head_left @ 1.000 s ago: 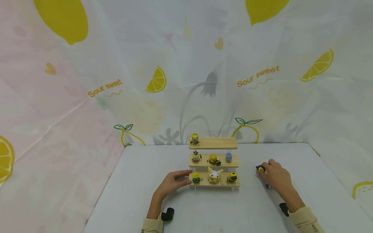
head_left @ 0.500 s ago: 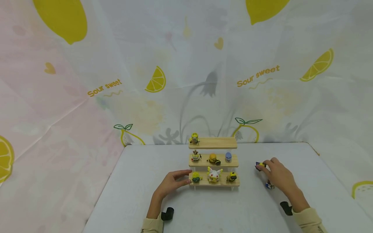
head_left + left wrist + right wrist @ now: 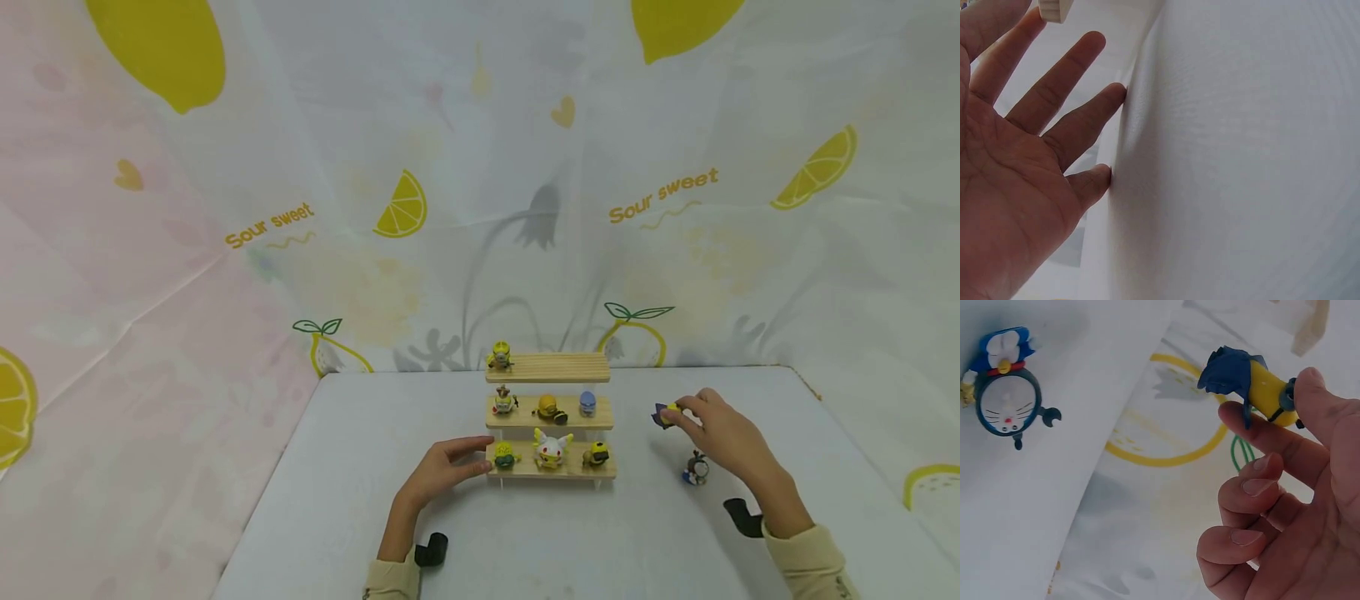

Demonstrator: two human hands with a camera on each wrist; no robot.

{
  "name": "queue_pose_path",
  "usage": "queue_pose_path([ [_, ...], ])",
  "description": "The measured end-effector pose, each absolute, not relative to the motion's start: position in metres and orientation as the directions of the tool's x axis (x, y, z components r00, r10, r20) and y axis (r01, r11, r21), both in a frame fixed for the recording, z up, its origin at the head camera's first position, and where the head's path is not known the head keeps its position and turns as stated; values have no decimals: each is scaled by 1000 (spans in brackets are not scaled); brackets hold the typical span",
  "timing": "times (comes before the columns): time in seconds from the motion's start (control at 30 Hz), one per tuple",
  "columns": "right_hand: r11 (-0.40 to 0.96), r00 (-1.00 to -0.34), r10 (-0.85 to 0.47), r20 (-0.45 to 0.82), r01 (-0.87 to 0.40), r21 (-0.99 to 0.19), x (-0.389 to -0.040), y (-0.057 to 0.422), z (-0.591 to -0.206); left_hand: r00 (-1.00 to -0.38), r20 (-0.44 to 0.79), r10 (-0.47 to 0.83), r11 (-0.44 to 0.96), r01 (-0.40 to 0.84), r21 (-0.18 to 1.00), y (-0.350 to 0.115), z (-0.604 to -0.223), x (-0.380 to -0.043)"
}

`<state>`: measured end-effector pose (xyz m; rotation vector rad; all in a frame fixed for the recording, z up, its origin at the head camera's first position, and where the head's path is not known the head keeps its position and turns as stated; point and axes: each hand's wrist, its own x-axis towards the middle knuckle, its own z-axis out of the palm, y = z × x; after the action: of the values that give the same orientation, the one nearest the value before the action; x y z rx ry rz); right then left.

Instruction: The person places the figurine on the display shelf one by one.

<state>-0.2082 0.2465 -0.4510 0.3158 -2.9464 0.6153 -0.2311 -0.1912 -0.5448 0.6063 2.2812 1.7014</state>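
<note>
My left hand is at the left end of a three-tier wooden display shelf, its thumb and index finger touching the bottom tier. In the left wrist view the other fingers are spread and fairly straight, close to the white tabletop. My right hand pinches a small yellow Minion figurine with a dark blue part between thumb and index finger, held above the table right of the shelf. Below that hand a blue-and-white Doraemon figurine lies on the table.
Small figurines stand on the tiers: a yellow one at top left, a blue one in the middle row, a white-eared one at the bottom. Behind the table hangs a lemon-print cloth.
My right hand has lifted the Minion figurine and moved slightly up the view with it, uncovering the Doraemon figurine. The left hand stays at the shelf.
</note>
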Motion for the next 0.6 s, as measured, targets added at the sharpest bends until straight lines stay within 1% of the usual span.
queue_pose_path([
  [0.3,892,-968,-198,154,-243,-380,-214,240,-428,-891,57,451,240,183,953,-192,-545,-231],
  [0.6,876,-955,-245,165,-291,-385,-224,226,-403,-893,53,448,242,178,954,-191,-545,-231],
])
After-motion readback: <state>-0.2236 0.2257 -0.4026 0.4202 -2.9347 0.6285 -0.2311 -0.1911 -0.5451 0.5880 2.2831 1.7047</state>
